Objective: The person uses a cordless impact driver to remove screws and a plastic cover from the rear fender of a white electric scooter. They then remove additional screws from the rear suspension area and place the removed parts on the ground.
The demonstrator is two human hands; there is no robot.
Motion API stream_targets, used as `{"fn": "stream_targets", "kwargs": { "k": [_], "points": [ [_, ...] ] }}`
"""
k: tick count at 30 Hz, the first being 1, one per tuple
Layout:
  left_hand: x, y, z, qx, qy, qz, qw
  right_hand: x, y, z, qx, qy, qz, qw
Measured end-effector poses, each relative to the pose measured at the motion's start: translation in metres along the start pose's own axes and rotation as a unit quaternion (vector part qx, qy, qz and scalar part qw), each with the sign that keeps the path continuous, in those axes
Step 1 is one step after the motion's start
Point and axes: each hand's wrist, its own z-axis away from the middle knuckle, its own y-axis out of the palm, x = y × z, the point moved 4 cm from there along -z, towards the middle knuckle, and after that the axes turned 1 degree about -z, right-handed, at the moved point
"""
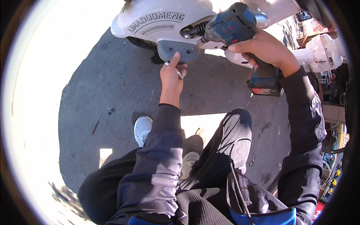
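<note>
My right hand [262,48] grips a blue-and-black cordless drill [234,24], battery hanging below, its tip angled down-left near the right upper edge of a grey pad [182,47] with two bolt holes; I cannot tell whether it touches. My left hand [172,78], below the pad, has its fingers closed around a silver metal piece [179,74], with the thumb laid on the pad's lower face. The pad is at the lower side of a white scooter body [157,13] with raised lettering, beside a black spring shock [197,28].
A screwdriver [96,123] and small dark pieces [111,111] lie on the grey pavement [86,150] at lower left. My legs and white shoe [142,129] are below. Another white vehicle part [324,52] and cluttered shelves [335,150] stand at the right. Bright sunlight washes out the left.
</note>
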Motion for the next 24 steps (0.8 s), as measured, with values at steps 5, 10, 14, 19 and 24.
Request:
{"fn": "stream_targets", "kwargs": {
  "k": [5,10,14,19,24],
  "points": [
    [-0.001,0.0,0.001,-0.004,-0.004,0.001,1.0,0.015,-0.006,-0.006,0.027,-0.017,0.073,0.997],
    [-0.001,0.001,0.0,-0.002,-0.005,0.0,1.0,0.023,-0.007,-0.002,0.027,0.004,0.096,0.995],
    [-0.001,0.001,0.0,0.001,0.001,-0.001,1.0,0.028,-0.003,0.001,0.032,-0.02,0.131,0.991],
    [0.0,0.0,0.0,0.0,0.003,-0.003,1.0,0.03,0.0,0.002,0.032,-0.006,0.129,0.991],
    [0.001,-0.001,-0.001,0.001,0.003,0.0,1.0,0.03,-0.002,-0.001,0.037,-0.012,0.114,0.993]
  ]
}}
